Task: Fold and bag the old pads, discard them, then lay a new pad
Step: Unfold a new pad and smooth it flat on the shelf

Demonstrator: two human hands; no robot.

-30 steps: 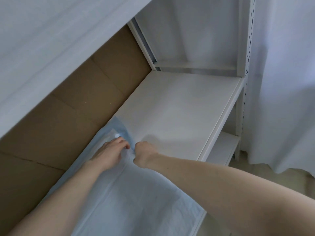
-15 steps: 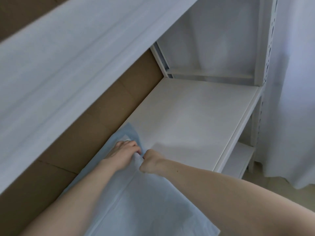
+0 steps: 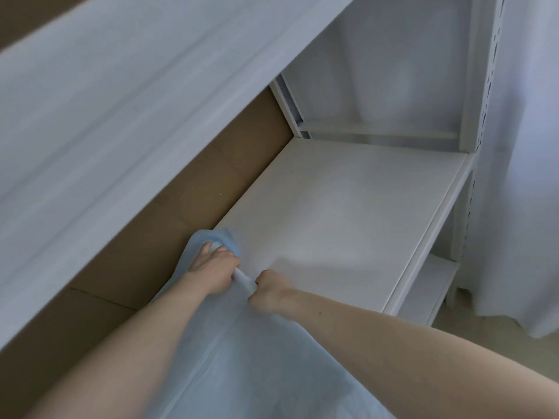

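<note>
Soft blue pad (image 3: 257,358) bunched between left hand (image 3: 213,269) and right hand (image 3: 269,293).

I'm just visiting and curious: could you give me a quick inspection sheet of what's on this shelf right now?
Surface: white shelf board, far part bare; another white board above.
Job's things: light blue pad on the near part, its far edge bunched up.
Clutter: nothing seen.
Grippers: left hand and right hand both grip the pad's bunched far edge, close together.
Cables: nothing seen.
Surroundings: brown cardboard lines the back of the shelf; perforated white upright at right; white curtain beyond; a lower shelf board shows below.
</note>
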